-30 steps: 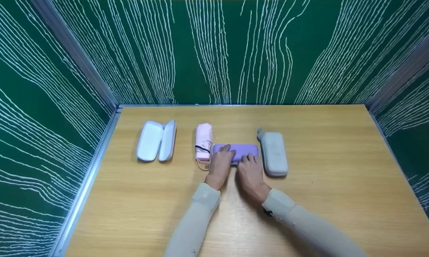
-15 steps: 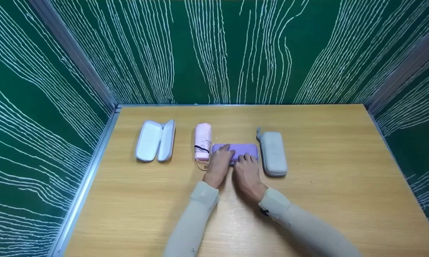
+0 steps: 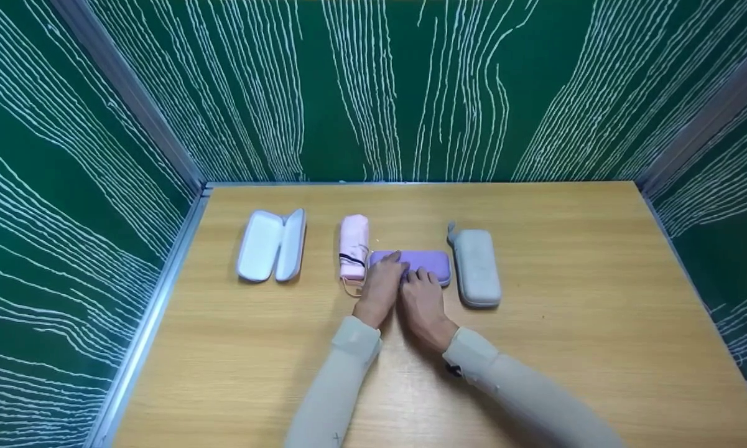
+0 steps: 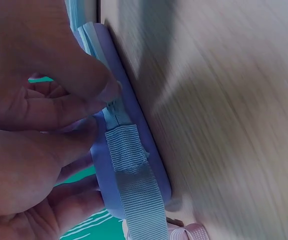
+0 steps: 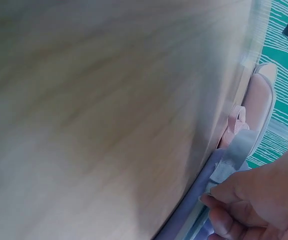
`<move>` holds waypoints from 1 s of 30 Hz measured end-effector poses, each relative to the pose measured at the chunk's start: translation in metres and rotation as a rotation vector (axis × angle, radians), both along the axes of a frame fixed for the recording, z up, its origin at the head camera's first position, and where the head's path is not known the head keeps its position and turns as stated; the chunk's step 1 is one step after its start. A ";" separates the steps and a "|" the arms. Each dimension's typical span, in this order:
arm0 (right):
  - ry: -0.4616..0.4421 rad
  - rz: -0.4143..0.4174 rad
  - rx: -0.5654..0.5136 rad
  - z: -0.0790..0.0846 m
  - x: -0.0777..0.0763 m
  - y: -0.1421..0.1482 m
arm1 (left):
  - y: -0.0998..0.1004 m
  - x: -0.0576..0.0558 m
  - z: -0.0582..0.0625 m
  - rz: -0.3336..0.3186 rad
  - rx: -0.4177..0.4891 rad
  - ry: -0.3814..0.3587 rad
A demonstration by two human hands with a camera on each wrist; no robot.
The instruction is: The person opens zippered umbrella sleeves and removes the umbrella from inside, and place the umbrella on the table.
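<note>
A purple zip case [image 3: 430,261] lies crosswise on the table. My left hand [image 3: 379,289] grips its left end, fingers over the top. At its front edge, my right hand [image 3: 424,305] pinches the zipper at the seam, shown in the left wrist view close to the left thumb; the fingertips hide the pull itself. A pale ribbed strap [image 4: 139,185] hangs from the case's left end. In the right wrist view, the right hand's fingers [image 5: 226,197] meet over the seam. Whether the seam behind them is parted I cannot tell.
Left of the purple case lies a folded pink umbrella [image 3: 354,246] with a dark band. A grey zip case [image 3: 478,267] lies close on the right. An open glasses case [image 3: 261,246] with a white lining stands farther left on the wooden table [image 3: 566,323]. Green walls enclose the back and sides.
My right hand has slid left along the front edge of the purple case, toward my left hand. The left hand keeps its hold, and the case stays in place.
</note>
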State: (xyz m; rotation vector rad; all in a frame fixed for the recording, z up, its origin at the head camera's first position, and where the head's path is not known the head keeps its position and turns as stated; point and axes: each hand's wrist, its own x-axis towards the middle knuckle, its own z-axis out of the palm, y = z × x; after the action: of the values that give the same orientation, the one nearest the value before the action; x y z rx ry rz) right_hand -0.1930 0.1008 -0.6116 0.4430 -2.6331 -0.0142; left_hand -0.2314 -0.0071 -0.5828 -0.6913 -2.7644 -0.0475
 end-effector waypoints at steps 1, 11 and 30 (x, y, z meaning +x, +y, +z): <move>0.000 -0.001 0.001 0.000 0.000 -0.001 | 0.000 0.000 0.000 -0.004 0.007 -0.006; 0.091 0.004 -0.027 -0.005 -0.002 -0.002 | -0.006 -0.002 0.001 -0.033 0.148 -0.073; -0.012 0.036 -0.002 -0.001 0.001 -0.003 | -0.006 -0.003 -0.001 -0.016 0.144 -0.102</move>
State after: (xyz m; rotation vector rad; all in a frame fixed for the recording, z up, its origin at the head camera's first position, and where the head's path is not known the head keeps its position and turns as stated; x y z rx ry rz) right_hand -0.1925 0.0973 -0.6127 0.4917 -2.6365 0.0030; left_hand -0.2345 -0.0135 -0.5837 -0.6905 -2.8169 -0.2901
